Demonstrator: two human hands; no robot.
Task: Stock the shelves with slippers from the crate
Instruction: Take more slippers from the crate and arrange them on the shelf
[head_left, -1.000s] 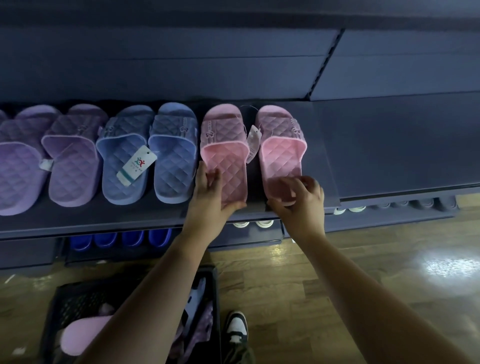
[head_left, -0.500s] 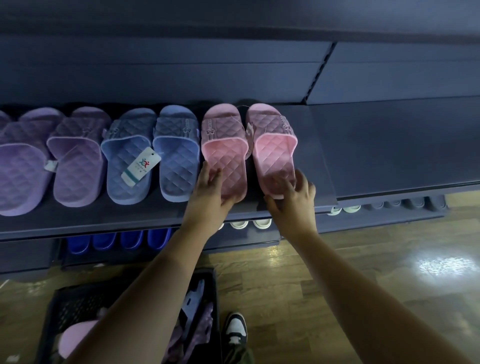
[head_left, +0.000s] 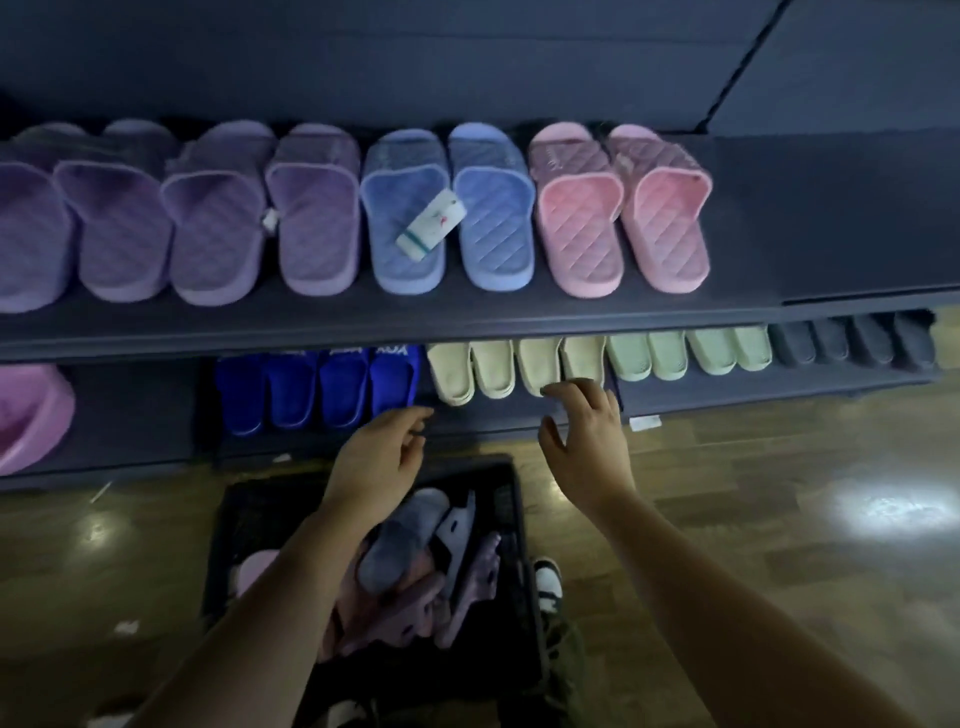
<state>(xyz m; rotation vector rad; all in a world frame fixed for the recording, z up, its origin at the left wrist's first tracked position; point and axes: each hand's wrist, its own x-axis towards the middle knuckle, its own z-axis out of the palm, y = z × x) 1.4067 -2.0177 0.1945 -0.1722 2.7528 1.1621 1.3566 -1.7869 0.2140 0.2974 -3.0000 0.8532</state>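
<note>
**Slipper stock, upper shelf and crate: both our hands free, holding nothing.**

Our left hand (head_left: 382, 457) hangs over the far end of the black crate (head_left: 254, 519), fingers loosely bent and apart, nothing in it. Our right hand (head_left: 587, 441) is just to its right, in front of the lower shelf (head_left: 130, 415), fingers spread and relaxed, also empty. In the crate we count a grey slipper (head_left: 400, 545) lying on a heap of mauve-pink slippers (head_left: 395, 613). Upper shelf (head_left: 810, 234), left to right: purple slippers (head_left: 218, 223), a blue pair (head_left: 496, 218) with a white tag (head_left: 431, 223), then a pink pair (head_left: 582, 223) side by side, heels towards us, ending the row. Lower shelf, left to right: royal-blue slippers (head_left: 317, 389), cream slippers (head_left: 493, 366), pale green slippers (head_left: 685, 353), dark slippers (head_left: 852, 340). The crate stands on a wooden floor (head_left: 779, 519).
</note>
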